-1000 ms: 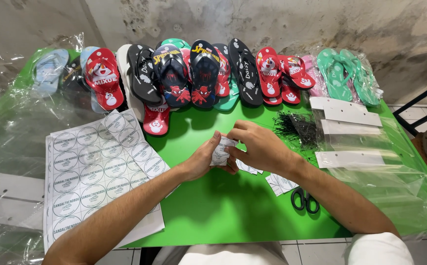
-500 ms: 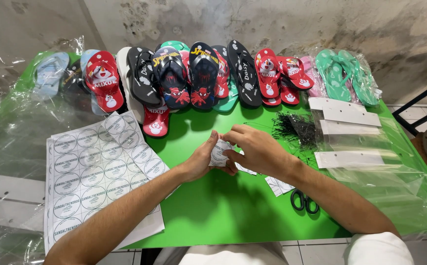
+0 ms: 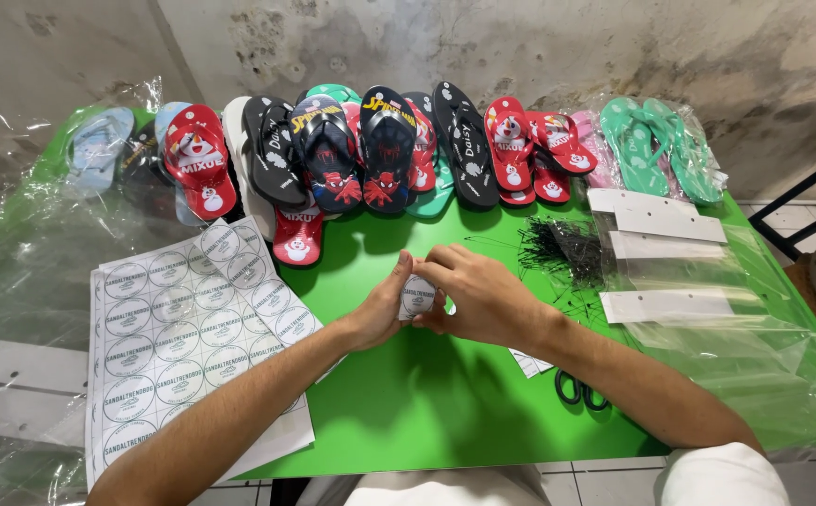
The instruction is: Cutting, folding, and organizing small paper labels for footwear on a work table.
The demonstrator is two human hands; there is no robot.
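Note:
Both my hands meet over the middle of the green table (image 3: pixel 427 412). My left hand (image 3: pixel 375 314) and my right hand (image 3: pixel 478 295) pinch a small round white sticker label (image 3: pixel 417 297) between their fingertips, held upright above the table. A white sheet of round sticker labels (image 3: pixel 183 337) lies to the left of my left forearm. A row of flip-flops (image 3: pixel 370 150) in red, black, navy, teal and pink lines the far edge of the table.
A heap of thin black plastic ties (image 3: pixel 567 248) lies right of my hands. Clear plastic bags with white header cards (image 3: pixel 670 267) are stacked at the right. Black scissors (image 3: pixel 578 389) rest under my right forearm. Loose clear plastic (image 3: pixel 24 281) covers the left side.
My hands have stayed together at the table's middle, and the round label now shows upright between my fingers. Nothing else has moved.

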